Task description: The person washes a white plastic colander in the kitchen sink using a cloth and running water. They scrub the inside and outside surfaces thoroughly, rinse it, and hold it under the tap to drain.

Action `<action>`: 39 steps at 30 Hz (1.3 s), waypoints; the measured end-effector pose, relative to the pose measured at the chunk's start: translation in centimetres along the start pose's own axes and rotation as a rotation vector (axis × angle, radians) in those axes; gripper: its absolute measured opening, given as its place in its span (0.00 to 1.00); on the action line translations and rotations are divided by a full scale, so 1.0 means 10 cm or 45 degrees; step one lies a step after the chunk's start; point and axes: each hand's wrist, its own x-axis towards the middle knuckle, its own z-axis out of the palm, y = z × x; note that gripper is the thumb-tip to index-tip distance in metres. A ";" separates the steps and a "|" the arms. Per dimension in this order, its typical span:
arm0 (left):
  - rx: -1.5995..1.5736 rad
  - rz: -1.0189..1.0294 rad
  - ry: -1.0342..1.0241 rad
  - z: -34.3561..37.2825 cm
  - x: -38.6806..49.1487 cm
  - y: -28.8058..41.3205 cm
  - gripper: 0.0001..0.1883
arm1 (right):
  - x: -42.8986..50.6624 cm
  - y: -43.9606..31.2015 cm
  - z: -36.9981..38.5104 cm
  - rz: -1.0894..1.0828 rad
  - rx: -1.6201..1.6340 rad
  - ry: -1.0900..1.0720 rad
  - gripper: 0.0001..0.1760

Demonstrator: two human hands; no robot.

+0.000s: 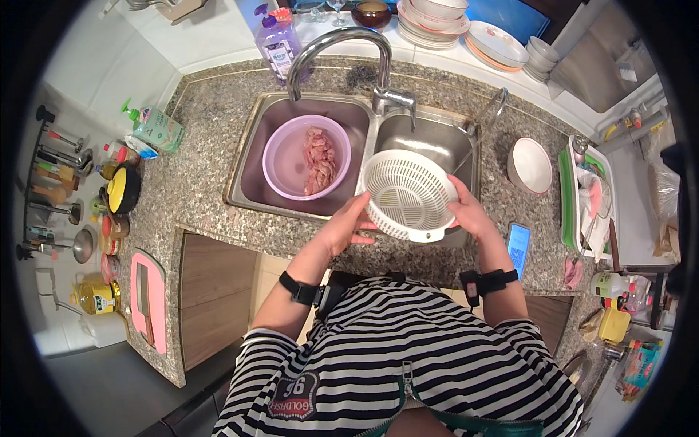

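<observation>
Both hands hold a white plastic colander (409,191) over the front of the right sink basin (431,139). My left hand (349,221) grips its left rim, partly hidden by the colander's wall. On the right rim my right hand (469,210) has its thumb and fingers closed. No food shows inside the colander. In the left sink basin (256,185) sits a round purple plastic basin (268,158) with cloudy pinkish water and a heap of raw meat pieces (319,161). A chrome faucet (385,65) arches above the left basin.
A white bowl (529,165) and a lit smartphone (517,248) lie right of the sink, before a green-and-white rack (570,196). Soap pump bottles (158,131) stand at the left. A knife (144,306) rests on a pink cutting board (158,289). Stacked plates (494,43) line the back ledge.
</observation>
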 end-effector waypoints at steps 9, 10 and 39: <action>0.279 0.201 0.017 -0.43 -0.48 0.17 0.47 | -0.04 -0.20 0.28 0.145 0.313 0.093 0.36; 0.227 0.205 -0.003 -0.41 -0.50 0.23 0.47 | -0.02 -0.17 0.33 0.020 0.260 0.107 0.36; -0.444 0.313 0.877 -4.72 -1.42 0.81 0.23 | 1.05 -3.83 1.98 -0.795 1.183 0.236 0.29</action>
